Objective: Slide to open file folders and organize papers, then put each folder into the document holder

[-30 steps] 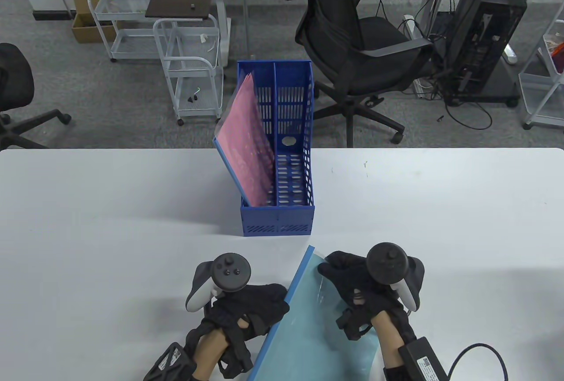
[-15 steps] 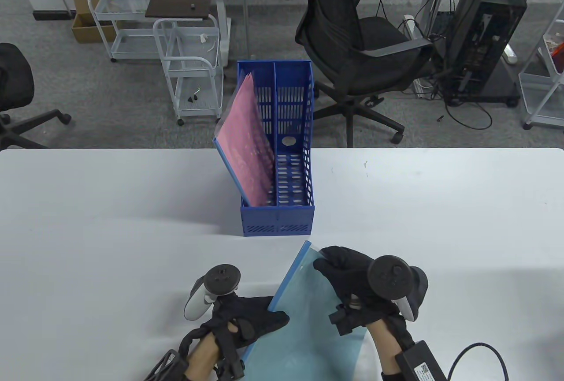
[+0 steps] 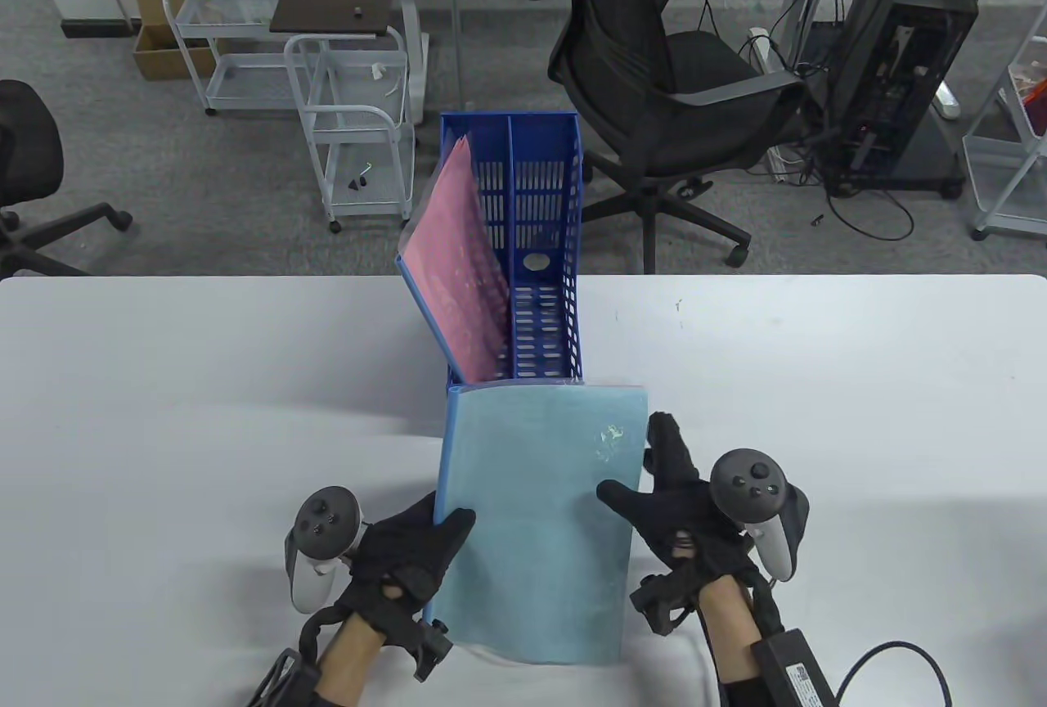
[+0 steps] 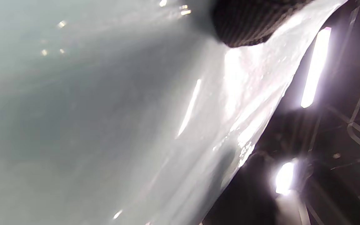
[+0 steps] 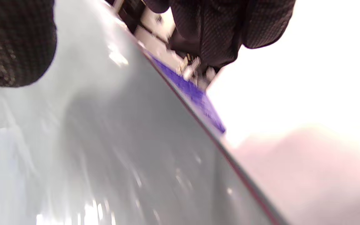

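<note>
Two gloved hands hold a light blue folder (image 3: 540,511) between them above the white table (image 3: 164,412): the left hand (image 3: 405,560) grips its left edge, thumb curled over the face, and across the sheet the right hand (image 3: 683,511) pinches the right edge, thumb on the front (its other fingers stretch out behind the edge). Just beyond the folder's far edge stands the blue document holder (image 3: 572,249), a pink folder (image 3: 454,265) leaning in its left compartment, while a black office chair (image 3: 654,85) sits on the floor behind to the right.
</note>
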Motion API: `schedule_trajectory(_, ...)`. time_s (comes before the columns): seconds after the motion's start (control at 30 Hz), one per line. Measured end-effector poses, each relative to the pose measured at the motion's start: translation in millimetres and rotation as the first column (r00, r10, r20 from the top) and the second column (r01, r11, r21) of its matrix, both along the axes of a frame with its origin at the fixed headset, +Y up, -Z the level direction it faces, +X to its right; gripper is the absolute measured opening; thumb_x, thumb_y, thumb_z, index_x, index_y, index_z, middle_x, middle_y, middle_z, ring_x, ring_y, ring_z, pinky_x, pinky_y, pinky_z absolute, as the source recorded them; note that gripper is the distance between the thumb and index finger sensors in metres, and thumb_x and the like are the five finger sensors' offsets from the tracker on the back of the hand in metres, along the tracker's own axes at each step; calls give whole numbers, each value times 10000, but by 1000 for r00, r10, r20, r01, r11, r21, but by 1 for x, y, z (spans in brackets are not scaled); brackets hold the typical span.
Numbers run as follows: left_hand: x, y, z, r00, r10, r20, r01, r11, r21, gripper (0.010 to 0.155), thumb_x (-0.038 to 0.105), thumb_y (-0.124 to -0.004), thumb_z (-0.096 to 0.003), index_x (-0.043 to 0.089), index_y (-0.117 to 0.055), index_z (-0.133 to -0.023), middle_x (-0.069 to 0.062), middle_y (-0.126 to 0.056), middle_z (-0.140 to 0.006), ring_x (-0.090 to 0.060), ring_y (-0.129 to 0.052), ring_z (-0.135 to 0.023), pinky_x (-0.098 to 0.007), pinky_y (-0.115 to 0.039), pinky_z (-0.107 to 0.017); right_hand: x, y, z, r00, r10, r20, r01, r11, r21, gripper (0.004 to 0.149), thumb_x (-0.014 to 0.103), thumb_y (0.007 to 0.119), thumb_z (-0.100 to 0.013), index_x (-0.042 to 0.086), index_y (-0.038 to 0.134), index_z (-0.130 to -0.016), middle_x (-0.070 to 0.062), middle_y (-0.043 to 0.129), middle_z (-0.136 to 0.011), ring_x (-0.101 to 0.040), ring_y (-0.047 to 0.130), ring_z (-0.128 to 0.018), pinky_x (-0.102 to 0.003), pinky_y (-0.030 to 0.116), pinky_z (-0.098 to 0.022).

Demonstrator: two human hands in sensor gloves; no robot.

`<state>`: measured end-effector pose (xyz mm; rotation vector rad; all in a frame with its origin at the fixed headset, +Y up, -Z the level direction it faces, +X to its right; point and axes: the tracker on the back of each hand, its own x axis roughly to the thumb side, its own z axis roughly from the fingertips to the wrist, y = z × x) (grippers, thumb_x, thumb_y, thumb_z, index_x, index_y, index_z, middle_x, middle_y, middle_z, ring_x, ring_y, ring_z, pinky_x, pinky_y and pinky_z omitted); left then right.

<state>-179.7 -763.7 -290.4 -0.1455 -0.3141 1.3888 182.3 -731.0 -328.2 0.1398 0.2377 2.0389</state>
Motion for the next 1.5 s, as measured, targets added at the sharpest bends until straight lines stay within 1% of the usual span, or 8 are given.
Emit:
schedule_trajectory(0.17, -9, 7, 0, 998, 63, 17, -64, 996, 69, 460, 419, -823, -456, 304, -889, -896, 11, -1070, -707, -206, -1130, -513, -411, -933, -443, -24, -27, -1, 932, -194, -306, 130, 967, -219, 919, 615, 884, -317, 194, 527, -1051, -129, 673, -1081, -386, 819, -908, -573, 653, -701)
schedule_trajectory(0.37, -18, 14, 1, 999, -49, 8, 48, 995, 84, 476, 411, -822, -464, 263, -869, -913, -6, -1047, -761, -248, -1107, -588, -458, -905, -494, -45, -37, 2, 866, -304, -398, 188, 934, -303, 518, 379, 790, -458, 284, 724, -963, -104, 850, -971, -357, 930, -818, -559, 710, -671)
schedule_trajectory(0.5, -27, 21, 7, 942, -291, -165, 309, 946, 96, 606, 476, -809, -457, 246, -744, -1014, -48, -926, -937, -304, -1019, -774, -516, -828, -609, -56, -30, 5, 885, -255, -390, 191, 962, -196, 497, 314, 764, -451, 286, 719, -945, -85, 938, -872, -283, 1050, -698, -484, 854, -592)
schedule_trajectory(0.7, -39, 32, 16, 773, -519, -365, 589, 800, 110, 736, 567, -753, -451, 278, -574, -1104, -47, -692, -1131, -341, -792, -1026, -572, -665, -748, -46, -17, 6, 898, -333, -288, 326, 943, -73, 499, 312, 768, -443, 305, 718, -939, -88, 936, -871, -269, 1077, -680, -464, 915, -552)
schedule_trajectory(0.97, -37, 37, 18, 534, -726, -434, 814, 581, 29, 747, 565, -749, -451, 310, -536, -1120, -15, -594, -1186, -319, -650, -1119, -561, -567, -800, 2, 33, 10, 779, -623, -70, 621, 750, 229, 537, 295, 711, -462, 396, 577, -972, -36, 737, -1030, -264, 890, -909, -499, 774, -667)
schedule_trajectory(1.2, -30, 33, 17, 524, -750, -404, 826, 563, 26, 745, 562, -749, -451, 306, -541, -1119, -13, -592, -1187, -318, -640, -1121, -558, -563, -799, 12, 71, -5, 818, -575, 8, 520, 746, 415, 569, 300, 657, -487, 472, 428, -979, 24, 563, -1108, -223, 729, -1022, -462, 679, -737)
schedule_trajectory(1.3, -28, 30, 16, 522, -757, -393, 828, 560, 23, 745, 560, -750, -451, 304, -544, -1119, -11, -603, -1184, -322, -644, -1118, -558, -567, -798, -2, 81, -25, 822, -569, 20, 515, 759, 399, 578, 315, 637, -501, 481, 370, -986, 44, 520, -1125, -199, 694, -1046, -440, 658, -761)
schedule_trajectory(1.5, -22, 25, 14, 528, -773, -353, 830, 557, 23, 741, 559, -749, -452, 308, -543, -1118, -4, -605, -1186, -321, -642, -1118, -558, -567, -797, -39, 86, -63, 891, -453, 8, 433, 856, 281, 584, 362, 596, -528, 540, 283, -988, 122, 418, -1164, -127, 597, -1111, -385, 595, -829)
